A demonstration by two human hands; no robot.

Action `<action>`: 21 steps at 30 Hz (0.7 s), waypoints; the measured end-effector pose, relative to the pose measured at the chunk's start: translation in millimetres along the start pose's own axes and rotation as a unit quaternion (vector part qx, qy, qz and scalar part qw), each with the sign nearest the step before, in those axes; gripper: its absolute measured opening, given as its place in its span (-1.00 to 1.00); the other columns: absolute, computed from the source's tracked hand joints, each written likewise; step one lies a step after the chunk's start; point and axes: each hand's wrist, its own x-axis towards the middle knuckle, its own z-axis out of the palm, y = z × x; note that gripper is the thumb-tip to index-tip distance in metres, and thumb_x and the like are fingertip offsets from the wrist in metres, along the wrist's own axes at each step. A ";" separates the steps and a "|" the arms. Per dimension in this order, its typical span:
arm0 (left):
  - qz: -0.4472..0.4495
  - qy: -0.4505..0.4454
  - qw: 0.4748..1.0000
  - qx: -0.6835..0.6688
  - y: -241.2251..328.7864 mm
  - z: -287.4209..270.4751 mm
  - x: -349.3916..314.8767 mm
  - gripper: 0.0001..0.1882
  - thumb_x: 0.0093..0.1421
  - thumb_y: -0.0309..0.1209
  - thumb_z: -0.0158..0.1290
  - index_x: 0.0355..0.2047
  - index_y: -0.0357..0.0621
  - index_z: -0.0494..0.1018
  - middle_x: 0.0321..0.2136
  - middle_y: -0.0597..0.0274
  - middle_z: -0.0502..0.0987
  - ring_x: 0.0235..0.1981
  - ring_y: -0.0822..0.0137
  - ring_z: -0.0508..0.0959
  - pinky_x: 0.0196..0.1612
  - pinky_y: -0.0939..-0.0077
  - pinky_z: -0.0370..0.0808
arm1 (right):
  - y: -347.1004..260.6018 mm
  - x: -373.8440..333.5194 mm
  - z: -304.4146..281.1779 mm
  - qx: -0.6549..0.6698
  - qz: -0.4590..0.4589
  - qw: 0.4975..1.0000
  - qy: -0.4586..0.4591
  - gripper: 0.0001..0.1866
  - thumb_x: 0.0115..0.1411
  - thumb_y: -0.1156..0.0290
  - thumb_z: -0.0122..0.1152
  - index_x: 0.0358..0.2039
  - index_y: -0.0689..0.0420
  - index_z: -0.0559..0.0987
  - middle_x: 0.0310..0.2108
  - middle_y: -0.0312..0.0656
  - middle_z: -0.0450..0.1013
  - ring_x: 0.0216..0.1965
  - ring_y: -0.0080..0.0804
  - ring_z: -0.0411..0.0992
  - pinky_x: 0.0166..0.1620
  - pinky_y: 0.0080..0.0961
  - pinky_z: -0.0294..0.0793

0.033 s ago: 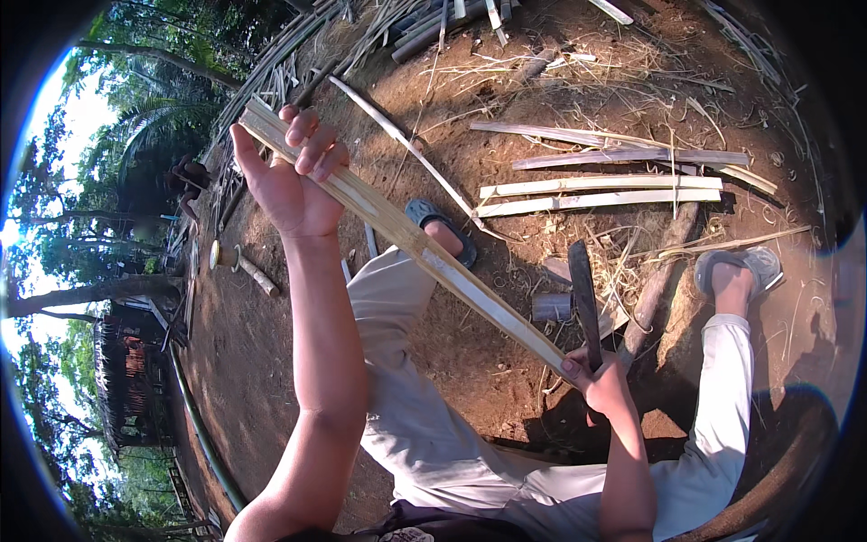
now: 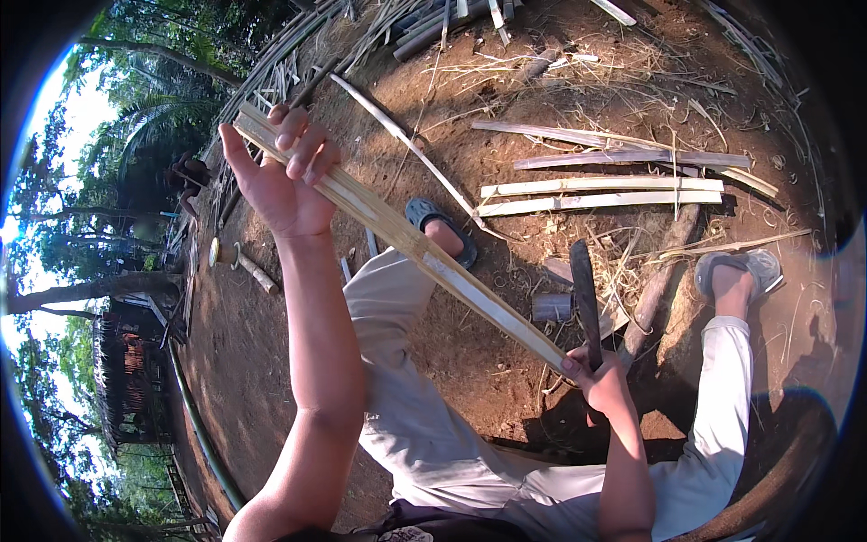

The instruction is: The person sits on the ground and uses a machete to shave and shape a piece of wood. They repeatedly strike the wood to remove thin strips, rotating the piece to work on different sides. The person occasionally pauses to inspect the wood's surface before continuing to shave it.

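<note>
Held slantwise in the air, the long, flat, pale-yellow bamboo strip (image 2: 415, 244) runs up to the left from just on the near side of the short grey cylinder (image 2: 552, 307) lying on the ground. Well to the left of that cylinder, the left hand (image 2: 289, 185) curls its fingers loosely over the strip's far end, thumb sticking out free; nearer the wearer than the cylinder, the right hand (image 2: 603, 384) is closed round a dark, long-bladed knife (image 2: 585, 298), its thumb seeming to pinch the near end. I'd guess the strip is light and stiff with some spring, smooth-faced but splintery along the edges; I'd hold it by its flat faces, clear of the blade.
</note>
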 end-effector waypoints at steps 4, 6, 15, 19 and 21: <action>0.048 0.009 0.996 0.074 9.6 28.3 -7.8 -0.53 0.39 -0.02 -0.18 -0.59 0.01 0.14 -0.79 0.46 0.04 -0.84 0.52 0.05 -0.77 0.60 0.04 | 1.7 12.4 2.0 -0.014 0.041 0.997 0.069 -0.78 0.23 0.26 0.28 -0.23 0.13 0.63 -0.68 -0.48 0.25 -0.62 -0.68 0.14 -0.54 -0.57 0.14; 0.077 0.036 0.985 0.153 10.3 45.6 -17.1 -0.50 0.38 0.05 -0.19 -0.60 0.03 0.14 -0.80 0.45 0.06 -0.84 0.55 0.05 -0.80 0.62 0.05 | -0.2 17.0 0.5 -0.012 0.072 0.991 0.110 -0.78 0.24 0.25 0.26 -0.20 0.11 0.62 -0.66 -0.49 0.26 -0.62 -0.68 0.15 -0.53 -0.57 0.15; 0.264 0.174 0.869 0.381 -65.2 99.1 -73.3 -0.50 0.39 0.06 -0.23 -0.60 0.05 0.13 -0.75 0.41 0.07 -0.81 0.52 0.10 -0.77 0.64 0.04 | 39.6 18.5 -1.1 -0.009 0.091 0.978 0.187 -0.75 0.26 0.25 0.17 -0.27 0.20 0.50 -0.52 -0.26 0.42 -0.48 -0.49 0.37 -0.36 -0.46 0.37; 0.273 0.171 0.877 0.357 -71.4 105.4 -76.9 -0.50 0.39 0.06 -0.24 -0.59 0.05 0.13 -0.75 0.40 0.07 -0.81 0.50 0.10 -0.78 0.64 0.04 | 42.5 15.2 -0.5 -0.019 0.117 0.978 0.174 -0.77 0.27 0.22 0.15 -0.27 0.14 0.52 -0.51 -0.16 0.47 -0.47 -0.42 0.45 -0.35 -0.39 0.39; 0.273 0.184 0.877 0.350 -68.0 114.2 -74.0 -0.50 0.39 0.06 -0.24 -0.59 0.05 0.13 -0.75 0.40 0.07 -0.82 0.50 0.10 -0.79 0.62 0.04 | 38.0 14.0 5.3 0.004 0.113 0.983 0.148 -0.80 0.30 0.27 0.08 -0.24 0.13 0.50 -0.56 -0.11 0.46 -0.51 -0.33 0.47 -0.39 -0.37 0.41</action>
